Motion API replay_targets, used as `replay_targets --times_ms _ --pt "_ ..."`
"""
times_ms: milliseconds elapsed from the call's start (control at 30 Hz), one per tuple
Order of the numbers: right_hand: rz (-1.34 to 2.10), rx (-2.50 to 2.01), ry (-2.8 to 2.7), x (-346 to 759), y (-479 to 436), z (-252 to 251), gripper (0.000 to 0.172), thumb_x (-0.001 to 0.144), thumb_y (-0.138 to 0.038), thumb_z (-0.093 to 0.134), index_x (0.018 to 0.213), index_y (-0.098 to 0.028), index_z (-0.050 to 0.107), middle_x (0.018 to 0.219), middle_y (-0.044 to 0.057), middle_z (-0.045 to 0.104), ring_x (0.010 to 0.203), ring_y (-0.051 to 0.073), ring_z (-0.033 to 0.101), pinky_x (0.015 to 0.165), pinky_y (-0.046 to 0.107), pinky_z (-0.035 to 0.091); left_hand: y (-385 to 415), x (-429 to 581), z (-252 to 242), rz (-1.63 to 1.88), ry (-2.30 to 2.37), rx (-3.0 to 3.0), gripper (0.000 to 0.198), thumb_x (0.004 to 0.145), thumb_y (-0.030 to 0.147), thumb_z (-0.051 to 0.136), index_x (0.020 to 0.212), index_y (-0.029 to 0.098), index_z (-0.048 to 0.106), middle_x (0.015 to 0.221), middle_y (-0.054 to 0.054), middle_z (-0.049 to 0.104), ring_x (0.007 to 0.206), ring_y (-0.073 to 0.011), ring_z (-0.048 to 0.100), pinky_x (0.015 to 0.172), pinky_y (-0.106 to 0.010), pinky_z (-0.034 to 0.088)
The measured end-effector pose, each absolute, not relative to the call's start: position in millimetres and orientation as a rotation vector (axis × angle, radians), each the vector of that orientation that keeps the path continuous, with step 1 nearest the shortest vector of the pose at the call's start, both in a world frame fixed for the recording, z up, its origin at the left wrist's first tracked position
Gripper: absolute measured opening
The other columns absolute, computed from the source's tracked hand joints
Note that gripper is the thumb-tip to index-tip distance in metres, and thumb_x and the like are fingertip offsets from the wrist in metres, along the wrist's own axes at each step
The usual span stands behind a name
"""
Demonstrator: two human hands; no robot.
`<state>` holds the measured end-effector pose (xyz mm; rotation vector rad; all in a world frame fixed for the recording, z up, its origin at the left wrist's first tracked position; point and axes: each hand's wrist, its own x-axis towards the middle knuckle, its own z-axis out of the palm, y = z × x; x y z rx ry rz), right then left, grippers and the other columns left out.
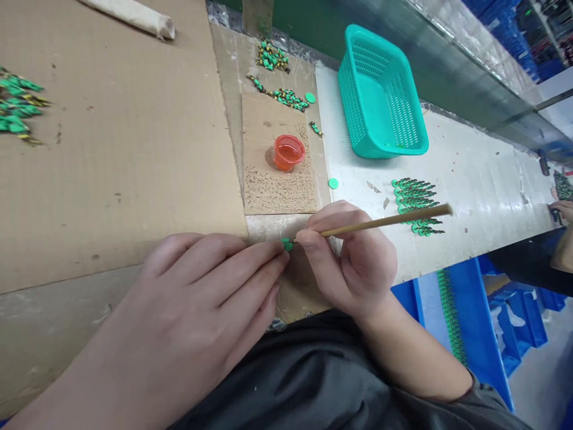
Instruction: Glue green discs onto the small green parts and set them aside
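My left hand (197,298) lies low over the table's front edge, fingers pressed together, pinching a small green piece (287,243) at the fingertips. My right hand (353,257) is closed round a thin wooden brush handle (389,221) that slants up to the right, its tip meeting the green piece. A small red cup of liquid (288,151) stands on a spotted cardboard pad (277,179) just beyond my hands.
A teal plastic basket (380,95) lies on the white tabletop (483,173) at the back right. Rows of green pieces (416,203) lie near it, more (282,95) behind the cup and at the far left (18,107). Another person's hand (561,209) shows at the right edge. Blue bins (514,310) sit below.
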<state>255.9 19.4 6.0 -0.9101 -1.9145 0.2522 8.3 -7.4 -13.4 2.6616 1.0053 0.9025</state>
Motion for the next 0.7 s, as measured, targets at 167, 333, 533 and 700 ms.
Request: replay_targets --times_ms 167,333,533,700 --pt "0.290 -0.910 -1.816 257 18 6 0.008 0.118 -0.019 0.073 0.116 -0.026 0.070 0.091 0.001 0.076 0.081 0.019 0.076 0.071 0.035 0.065 -7 8 -13 0.910 0.979 2.677 0.032 0.120 0.023 0.071 0.151 0.019 0.078 0.147 -0.007 0.086 0.120 -0.0307 0.075 0.103 -0.053 0.052" --pt "0.270 -0.938 -1.672 256 41 36 0.017 0.122 -0.022 0.073 0.106 -0.029 0.073 0.090 0.000 0.073 0.079 0.020 0.072 0.072 0.038 0.063 -5 10 -11 0.907 1.000 2.651 0.029 0.122 0.023 0.066 0.149 0.020 0.078 0.143 -0.007 0.088 0.116 -0.0307 0.076 0.101 -0.053 0.052" --pt "0.218 -0.966 -1.747 258 103 57 0.037 0.120 -0.039 0.082 0.091 -0.028 0.062 0.089 0.000 0.068 0.078 0.018 0.069 0.070 0.034 0.063 -4 11 -8 0.911 0.984 2.676 0.028 0.124 0.022 0.061 0.146 0.019 0.078 0.141 -0.006 0.089 0.116 -0.0294 0.077 0.102 -0.052 0.051" --pt "0.180 -0.957 -1.836 258 124 33 0.031 0.123 -0.034 0.076 0.095 -0.028 0.064 0.091 -0.001 0.073 0.083 0.017 0.074 0.080 0.035 0.065 -3 12 -8 0.941 0.972 2.676 0.029 0.125 0.019 0.055 0.140 0.019 0.080 0.137 -0.004 0.090 0.116 -0.0276 0.075 0.103 -0.050 0.050"
